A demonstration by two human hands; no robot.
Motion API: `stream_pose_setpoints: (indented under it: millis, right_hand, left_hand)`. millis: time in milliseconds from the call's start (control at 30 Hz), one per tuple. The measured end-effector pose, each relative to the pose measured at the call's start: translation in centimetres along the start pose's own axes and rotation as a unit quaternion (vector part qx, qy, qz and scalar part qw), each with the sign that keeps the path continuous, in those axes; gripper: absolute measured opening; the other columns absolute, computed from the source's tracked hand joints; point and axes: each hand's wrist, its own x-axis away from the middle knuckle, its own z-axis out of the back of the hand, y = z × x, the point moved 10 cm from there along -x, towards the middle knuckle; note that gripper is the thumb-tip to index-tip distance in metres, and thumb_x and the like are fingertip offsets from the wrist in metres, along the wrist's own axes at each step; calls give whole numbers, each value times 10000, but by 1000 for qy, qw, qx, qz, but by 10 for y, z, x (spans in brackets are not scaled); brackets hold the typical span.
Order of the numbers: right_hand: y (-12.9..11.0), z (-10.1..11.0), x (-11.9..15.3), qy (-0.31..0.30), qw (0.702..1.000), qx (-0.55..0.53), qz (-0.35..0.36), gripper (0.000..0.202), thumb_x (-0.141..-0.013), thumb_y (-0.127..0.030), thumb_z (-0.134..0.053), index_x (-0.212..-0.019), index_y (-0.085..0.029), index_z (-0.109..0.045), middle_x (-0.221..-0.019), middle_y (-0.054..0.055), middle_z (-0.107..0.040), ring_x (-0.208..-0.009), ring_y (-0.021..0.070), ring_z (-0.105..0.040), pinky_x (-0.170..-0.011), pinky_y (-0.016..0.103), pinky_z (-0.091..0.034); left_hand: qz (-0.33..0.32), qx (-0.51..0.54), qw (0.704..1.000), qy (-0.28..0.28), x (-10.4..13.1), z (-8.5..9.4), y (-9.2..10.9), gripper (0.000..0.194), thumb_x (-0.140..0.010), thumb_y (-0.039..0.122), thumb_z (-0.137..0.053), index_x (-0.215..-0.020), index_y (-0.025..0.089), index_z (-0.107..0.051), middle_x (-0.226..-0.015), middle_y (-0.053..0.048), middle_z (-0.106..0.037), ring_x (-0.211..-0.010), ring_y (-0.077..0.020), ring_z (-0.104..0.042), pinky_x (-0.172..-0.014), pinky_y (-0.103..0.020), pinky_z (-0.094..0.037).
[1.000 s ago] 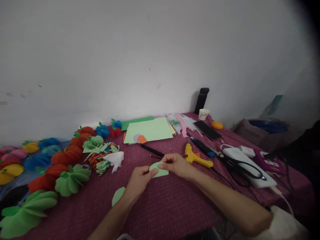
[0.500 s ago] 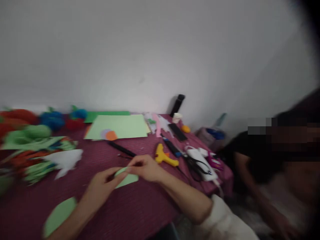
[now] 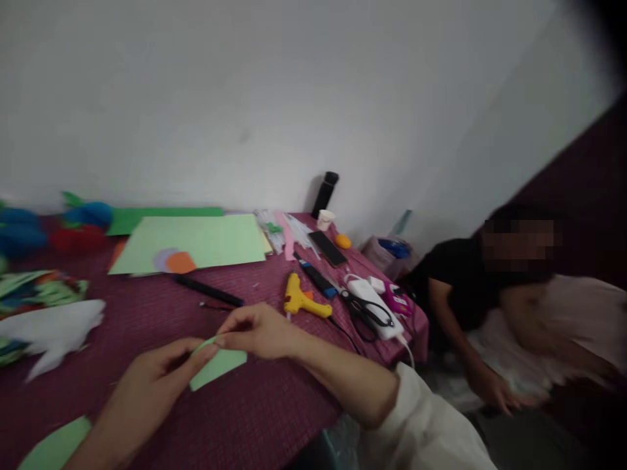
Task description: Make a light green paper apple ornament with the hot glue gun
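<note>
A small light green paper piece (image 3: 220,367) is pinched between both hands above the maroon tablecloth (image 3: 255,411). My left hand (image 3: 151,385) grips its left side with thumb and fingers. My right hand (image 3: 259,331) pinches its top edge, the fingertips of the two hands nearly touching. Another light green cut piece (image 3: 59,447) lies by my left forearm, partly hidden by it. Just beyond my right hand are a black pen-like tool (image 3: 208,289) and a yellow glue gun (image 3: 304,299).
Light green sheets (image 3: 210,238) lie by the wall. Black scissors (image 3: 365,313), a white power strip (image 3: 375,307), a phone (image 3: 327,248), a paper cup (image 3: 325,219) and a black bottle (image 3: 325,194) are at right. A person (image 3: 460,287) sits beyond the table's right edge.
The view has swung right, so the table items appear further left and more of the person shows. Both hands still hold the green paper piece.
</note>
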Motion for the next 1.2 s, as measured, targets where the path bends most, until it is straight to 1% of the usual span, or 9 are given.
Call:
stream_pose_setpoints:
  millis: [33, 133, 267, 367, 500, 633, 1033, 1067, 1200]
  right_hand:
    - [-3, -1, 3, -3, 1000, -6, 1, 115, -717, -258, -664, -708, -144, -658, -635, -40, -573, -565, 69, -469, -581, 209, -387]
    - [-4, 0, 9, 6, 1000, 15, -21, 202, -735, -346, -657, -792, -153, -671, -626, -33, -574, -549, 78, -465, -553, 215, -369]
    - [-4, 9, 9, 33, 998, 37, -26, 234, -729, -375, -663, -673, -150, -629, -589, -32, -553, -541, 83, -447, -540, 217, -351]
    - [0, 7, 9, 24, 998, 52, -33, 247, -728, -383, -664, -648, -156, -604, -569, -38, -526, -531, 82, -421, -522, 214, -332]
    - [1, 4, 10, 15, 996, 74, -38, 247, -743, -403, -644, -701, -161, -630, -618, -22, -559, -577, 101, -463, -562, 226, -363]
    - [-1, 5, 10, 12, 997, 67, -36, 253, -740, -415, -648, -715, -164, -634, -633, -20, -575, -589, 106, -473, -574, 230, -370]
    - [4, 5, 6, 22, 995, 93, -23, 331, -718, -470, -638, -628, -159, -572, -567, -31, -469, -549, 101, -385, -527, 233, -295]
    - [4, 6, 5, 25, 995, 93, -16, 333, -718, -475, -635, -628, -161, -572, -568, -28, -467, -554, 105, -385, -530, 237, -295]
    - [6, 6, -1, 26, 997, 70, 2, 340, -714, -496, -621, -620, -174, -565, -560, -27, -459, -542, 112, -377, -524, 246, -292]
  left_hand:
    - [12, 9, 1000, -18, 2, -5, 4, 315, -673, 490, -619, -812, 222, -707, -645, 14, -644, -609, -161, -532, -547, -223, -409]
    - [5, 63, 998, -7, 4, -5, 17, 322, -724, 486, -556, -689, 192, -685, -643, 5, -616, -630, -153, -505, -566, -224, -377]
    - [-11, 96, 995, 2, 4, -2, 20, 325, -744, 442, -546, -622, 154, -635, -546, 22, -521, -546, -114, -422, -502, -211, -295]
    - [-17, 112, 994, 4, 8, -2, 21, 285, -748, 411, -552, -689, 147, -644, -594, 20, -540, -561, -111, -429, -512, -210, -301]
    - [-26, 107, 994, 19, 10, 1, 23, 299, -755, 409, -546, -640, 147, -632, -551, 28, -497, -544, -104, -402, -501, -209, -278]
    - [-30, 121, 992, 20, 9, 1, 24, 293, -751, 412, -548, -676, 146, -649, -580, 19, -526, -565, -112, -425, -517, -211, -293]
    - [-36, 112, 992, 41, 7, 3, 23, 264, -738, 378, -561, -702, 132, -649, -614, 14, -520, -597, -116, -427, -539, -217, -288]
    - [-38, 105, 993, 36, 6, 2, 24, 257, -728, 379, -573, -725, 134, -651, -621, 19, -511, -601, -115, -417, -539, -218, -280]
    - [-8, 85, 995, 42, 4, 4, 17, 346, -706, 421, -571, -510, 139, -526, -518, 47, -334, -532, -96, -301, -495, -235, -204]
